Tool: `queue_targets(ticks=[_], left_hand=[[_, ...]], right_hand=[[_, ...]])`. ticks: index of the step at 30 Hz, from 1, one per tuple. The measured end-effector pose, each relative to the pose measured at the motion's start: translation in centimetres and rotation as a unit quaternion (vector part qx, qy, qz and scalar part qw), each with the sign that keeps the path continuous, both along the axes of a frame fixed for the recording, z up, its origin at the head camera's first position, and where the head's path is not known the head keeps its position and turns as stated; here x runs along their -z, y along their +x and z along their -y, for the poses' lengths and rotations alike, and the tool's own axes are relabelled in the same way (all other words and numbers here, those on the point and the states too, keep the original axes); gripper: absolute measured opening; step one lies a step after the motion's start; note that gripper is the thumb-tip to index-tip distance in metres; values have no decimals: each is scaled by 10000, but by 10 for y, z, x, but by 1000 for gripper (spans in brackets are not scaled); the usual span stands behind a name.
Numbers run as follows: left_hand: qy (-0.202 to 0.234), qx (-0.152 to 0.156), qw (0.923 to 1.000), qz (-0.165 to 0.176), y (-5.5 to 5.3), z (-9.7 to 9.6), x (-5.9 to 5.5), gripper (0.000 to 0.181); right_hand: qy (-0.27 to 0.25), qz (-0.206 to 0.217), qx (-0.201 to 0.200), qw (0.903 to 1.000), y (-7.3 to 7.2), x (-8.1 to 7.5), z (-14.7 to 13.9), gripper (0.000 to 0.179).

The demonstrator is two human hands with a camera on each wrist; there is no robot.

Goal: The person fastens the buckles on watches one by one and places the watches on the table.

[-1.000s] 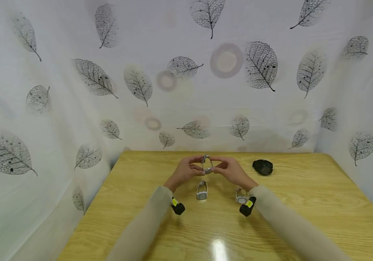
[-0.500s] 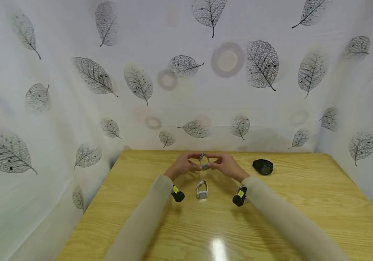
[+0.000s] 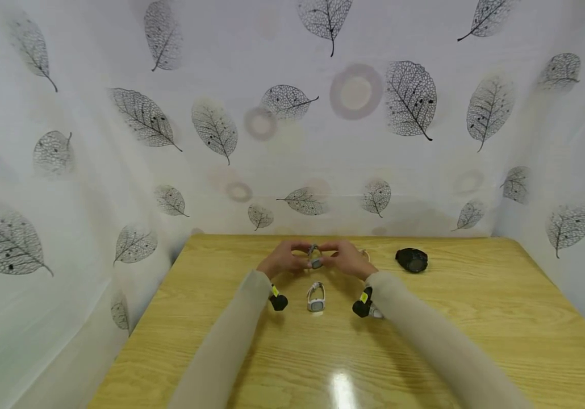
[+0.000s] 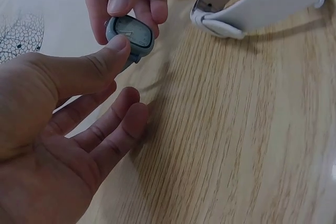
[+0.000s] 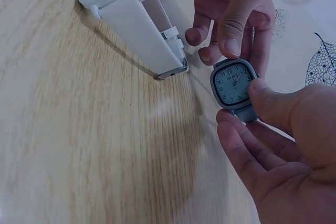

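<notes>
A grey-blue wristwatch (image 3: 315,260) with a rounded square dial is held between both hands over the far part of the table. My left hand (image 3: 286,259) pinches it from the left, thumb on the case edge. From the right, my right hand (image 3: 345,260) pinches the opposite edge. The dial (image 5: 232,84) faces up toward the cameras, numerals showing in the right wrist view. Nearer the person, a white wristwatch (image 3: 316,305) stands on the table with its strap buckled in a loop. Its white strap (image 4: 262,3) fills the top right of the left wrist view.
Another white watch (image 3: 376,312) is mostly hidden behind the right wrist. A pale strap (image 3: 366,254) shows just behind the right hand. Further right lies a black watch (image 3: 412,259). The wooden table (image 3: 251,363) meets a leaf-patterned curtain (image 3: 292,159) at its far edge.
Both hands have shifted a little left with the grey-blue watch. The right wrist has come left across the white watch beside it, and a pale strap now shows behind the right hand.
</notes>
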State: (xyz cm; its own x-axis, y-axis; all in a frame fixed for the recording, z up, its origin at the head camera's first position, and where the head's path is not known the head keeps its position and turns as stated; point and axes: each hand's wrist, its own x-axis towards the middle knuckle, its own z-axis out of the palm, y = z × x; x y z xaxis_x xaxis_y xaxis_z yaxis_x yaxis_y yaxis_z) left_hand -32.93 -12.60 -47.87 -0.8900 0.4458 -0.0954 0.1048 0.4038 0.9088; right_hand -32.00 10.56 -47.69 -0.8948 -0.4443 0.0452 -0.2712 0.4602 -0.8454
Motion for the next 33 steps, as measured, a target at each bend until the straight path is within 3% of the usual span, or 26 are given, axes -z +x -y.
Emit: queue_targets(ticks=[7, 12, 19, 24, 33], left_hand=[[-122, -58, 9997, 188, -9, 3, 3, 59], [-225, -41, 9997, 133, -12, 2, 3, 57], [-270, -72, 9995, 125, -13, 1, 4, 60], [-400, -59, 9992, -6, -10, 0, 1, 58], [-644, -14, 9977, -203, -7, 0, 2, 58]], right_hand=[[-66, 150, -124, 9998, -4, 0, 1, 41], [-54, 247, -111, 9996, -5, 0, 3, 40], [148, 183, -7, 9997, -5, 3, 3, 39], [38, 404, 7, 9992, -8, 4, 4, 39], [159, 352, -38, 9992, -11, 6, 2, 39]])
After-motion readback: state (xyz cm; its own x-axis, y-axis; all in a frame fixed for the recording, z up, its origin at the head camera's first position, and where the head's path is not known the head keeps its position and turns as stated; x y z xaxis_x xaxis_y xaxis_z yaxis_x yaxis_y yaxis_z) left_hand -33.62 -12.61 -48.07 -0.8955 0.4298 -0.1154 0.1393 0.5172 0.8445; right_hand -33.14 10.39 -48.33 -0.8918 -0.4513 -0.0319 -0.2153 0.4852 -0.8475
